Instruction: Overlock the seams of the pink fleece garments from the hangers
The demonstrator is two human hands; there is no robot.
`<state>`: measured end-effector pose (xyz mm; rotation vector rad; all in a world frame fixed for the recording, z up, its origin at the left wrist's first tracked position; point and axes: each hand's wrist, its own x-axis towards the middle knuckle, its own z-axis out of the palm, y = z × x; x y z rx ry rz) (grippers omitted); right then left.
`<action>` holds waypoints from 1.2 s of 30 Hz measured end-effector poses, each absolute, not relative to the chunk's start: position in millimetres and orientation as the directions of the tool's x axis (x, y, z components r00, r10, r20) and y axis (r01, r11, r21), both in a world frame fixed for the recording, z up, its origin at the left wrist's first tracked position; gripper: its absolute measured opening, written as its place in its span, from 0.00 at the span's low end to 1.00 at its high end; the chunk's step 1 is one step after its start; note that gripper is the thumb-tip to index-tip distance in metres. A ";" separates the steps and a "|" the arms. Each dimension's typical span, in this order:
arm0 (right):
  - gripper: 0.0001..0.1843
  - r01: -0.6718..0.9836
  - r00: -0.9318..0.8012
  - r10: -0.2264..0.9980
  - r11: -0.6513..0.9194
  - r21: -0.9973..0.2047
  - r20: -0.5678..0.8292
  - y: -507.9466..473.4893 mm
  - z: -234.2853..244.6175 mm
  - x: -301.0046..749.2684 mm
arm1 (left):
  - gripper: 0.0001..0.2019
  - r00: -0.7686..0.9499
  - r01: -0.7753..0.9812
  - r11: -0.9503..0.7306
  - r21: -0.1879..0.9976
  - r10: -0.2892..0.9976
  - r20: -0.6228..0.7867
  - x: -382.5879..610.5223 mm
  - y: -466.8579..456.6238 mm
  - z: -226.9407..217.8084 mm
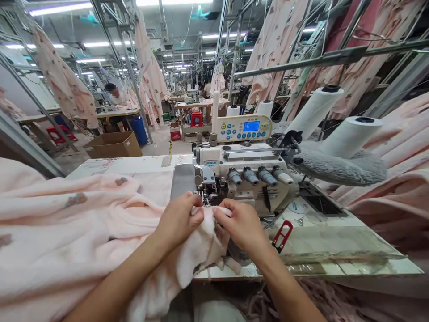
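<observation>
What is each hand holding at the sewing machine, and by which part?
Both the left hand and right hand pinch the pink fleece fabric by its edge, beside the needle.

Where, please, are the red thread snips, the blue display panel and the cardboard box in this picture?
red thread snips point(282, 235), head view, on the red handle loop.
blue display panel point(251, 126), head view, middle of the lit screen.
cardboard box point(115, 146), head view, on its front wall.

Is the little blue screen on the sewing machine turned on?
On. The blue screen on the control panel glows brightly with light characters, too small to read.
</observation>
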<state>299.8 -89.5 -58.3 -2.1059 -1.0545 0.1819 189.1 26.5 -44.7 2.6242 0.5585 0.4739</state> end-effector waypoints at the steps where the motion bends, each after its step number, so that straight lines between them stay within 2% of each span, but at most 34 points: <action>1: 0.12 0.644 0.656 0.722 -0.384 -0.662 0.220 -88.4 -59.0 298.9 | 0.05 0.858 0.322 -0.831 0.453 0.458 0.231 191.4 27.0 -44.9; 8: 0.13 0.758 0.612 0.665 -0.336 -0.559 0.429 -85.2 -71.4 296.0 | 0.05 0.857 0.331 -0.843 0.424 0.457 0.239 195.4 31.4 -45.7; 15: 0.13 0.763 0.590 0.692 -0.309 -0.567 0.416 -87.5 -74.1 296.5 | 0.05 0.856 0.324 -0.834 0.446 0.459 0.238 193.6 30.0 -46.1; 19: 0.13 0.776 0.577 0.703 -0.312 -0.548 0.416 -88.0 -72.2 296.7 | 0.05 0.854 0.340 -0.841 0.420 0.463 0.237 195.0 30.1 -43.7; 28: 0.12 0.829 0.545 0.701 -0.369 -0.420 0.460 -85.0 -77.8 292.9 | 0.05 0.847 0.386 -0.858 0.337 0.475 0.239 195.9 26.8 -44.4; 33: 0.13 0.843 0.533 0.674 -0.376 -0.384 0.511 -82.0 -82.9 291.0 | 0.05 0.847 0.401 -0.880 0.255 0.462 0.261 200.4 31.2 -47.9; 36: 0.15 0.873 0.487 0.607 -0.310 -0.376 0.629 -93.6 -87.0 285.6 | 0.07 0.848 0.387 -0.900 0.203 0.433 0.306 196.3 33.4 -48.1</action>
